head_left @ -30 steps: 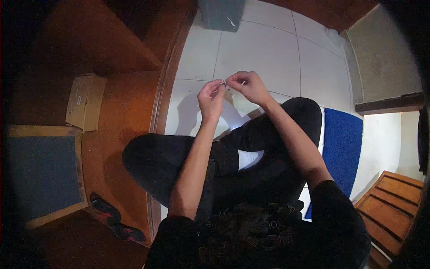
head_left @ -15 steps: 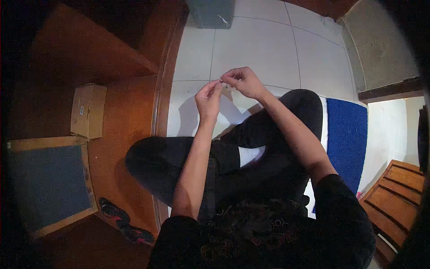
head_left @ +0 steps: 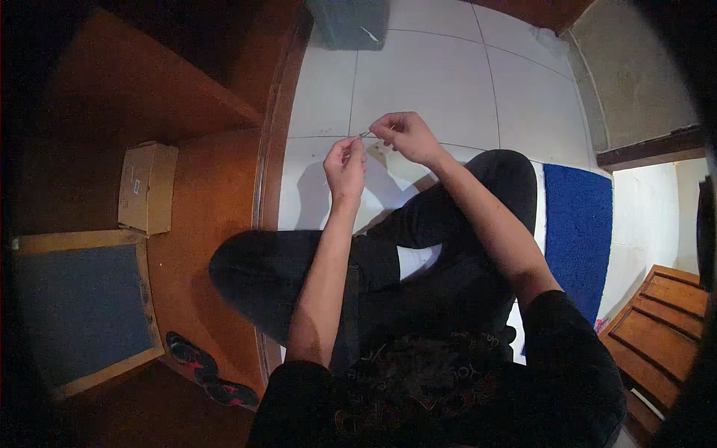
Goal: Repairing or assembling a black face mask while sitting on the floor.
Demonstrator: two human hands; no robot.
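Over the tiled floor in front of my crossed legs, both hands meet at their fingertips. Between them is a small, thin, greyish piece, too small to name. My left hand is closed, thumb and fingers pinched at the piece's left end. From the right, my right hand pinches the other end with thumb and forefinger, its remaining fingers curled. The fingers cover most of what they hold.
A wooden cabinet on the left holds a cardboard box, a dark framed board and a pair of slippers. A blue mat lies right of my knee. Beyond my hands stands a grey-green object.
My fingertips have drawn slightly apart, so a bit of the thin greyish piece now shows between them. My arms and legs stay nearly where they were.
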